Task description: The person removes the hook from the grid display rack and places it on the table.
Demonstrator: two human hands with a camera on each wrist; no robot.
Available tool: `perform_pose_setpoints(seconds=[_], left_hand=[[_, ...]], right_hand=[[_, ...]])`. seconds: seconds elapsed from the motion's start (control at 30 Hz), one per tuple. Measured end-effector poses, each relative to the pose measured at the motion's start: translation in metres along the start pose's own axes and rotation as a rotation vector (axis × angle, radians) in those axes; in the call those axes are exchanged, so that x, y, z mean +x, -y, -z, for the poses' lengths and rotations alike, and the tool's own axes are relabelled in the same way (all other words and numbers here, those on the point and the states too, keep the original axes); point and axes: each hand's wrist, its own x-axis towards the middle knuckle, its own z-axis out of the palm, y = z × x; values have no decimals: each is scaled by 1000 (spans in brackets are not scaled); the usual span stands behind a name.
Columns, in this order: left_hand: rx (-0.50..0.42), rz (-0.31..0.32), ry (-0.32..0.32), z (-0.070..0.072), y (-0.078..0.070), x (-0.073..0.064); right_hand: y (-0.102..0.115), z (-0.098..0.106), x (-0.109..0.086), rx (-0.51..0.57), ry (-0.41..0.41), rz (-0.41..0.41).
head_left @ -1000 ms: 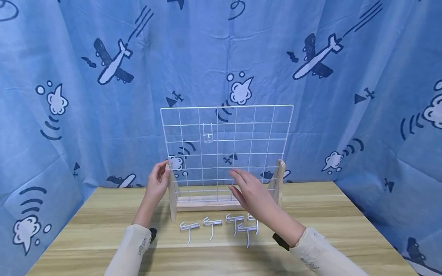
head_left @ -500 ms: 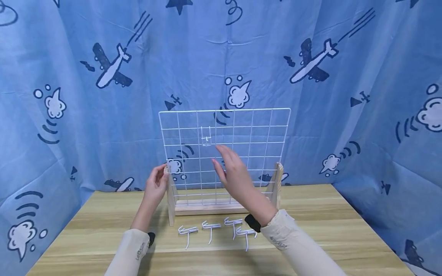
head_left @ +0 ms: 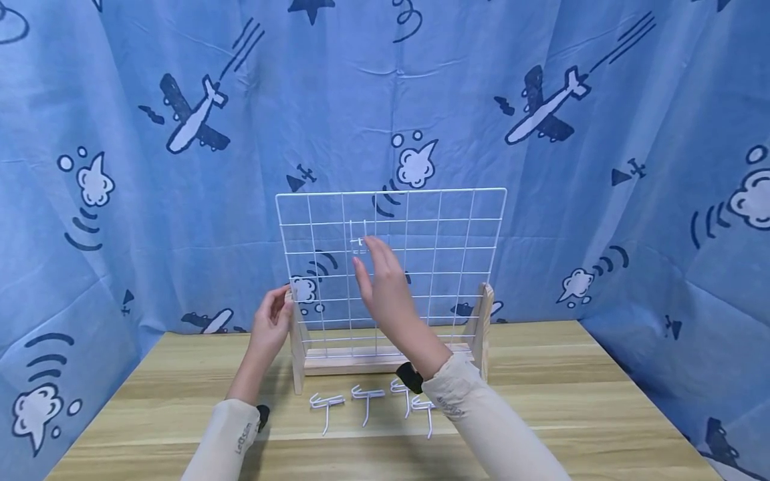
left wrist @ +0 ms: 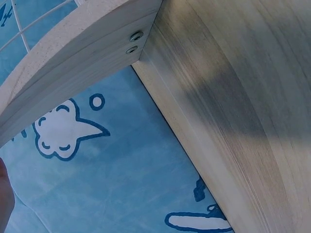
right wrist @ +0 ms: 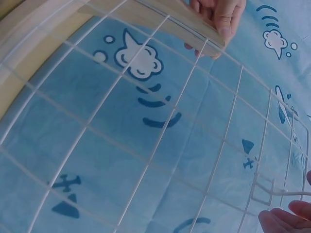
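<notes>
A white wire grid panel [head_left: 433, 191] stands upright in a wooden stand [head_left: 361, 364]. My left hand [head_left: 271, 319] grips the top of the stand's left post [head_left: 297, 354]; in the right wrist view the thumb [right wrist: 225, 22] lies on the near face, other fingers partly behind. One white wire hook [head_left: 359, 241] hangs on the grid, left of centre near the top. My right hand [head_left: 388, 287] is raised in front of it, thumb and fingers apart. In the right wrist view they sit either side of the hook's prong [right wrist: 294, 193]; contact is not visible.
Several loose white hooks lie on the wooden table [head_left: 180, 427] before the stand, among them a left one [head_left: 327, 401] and a middle one [head_left: 367, 394]. The right forearm partly covers others. A blue patterned curtain [head_left: 337, 100] surrounds the table's back and sides.
My right hand has moved left and up across the front of the grid to the hanging hook. The left hand stays on the post. The head view has shifted slightly.
</notes>
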Motion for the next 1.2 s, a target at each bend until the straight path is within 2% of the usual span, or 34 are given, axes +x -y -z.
perform_pose_setpoints(seconds=[0.5, 0.83, 1.0, 1.07, 1.2], left_hand=[[2, -3, -9, -1, -2, 0], [13, 18, 10, 0, -3, -2], [34, 52, 21, -1, -28, -10], [40, 51, 19, -2, -27, -9], [42, 36, 4, -1, -6, -3]], right_hand=[[4, -10, 14, -19, -65, -6], [5, -12, 16, -21, -41, -37], [5, -11, 15, -12, -25, -47], [4, -11, 16, -6, -26, -42], [3, -11, 17, 2, -41, -25]])
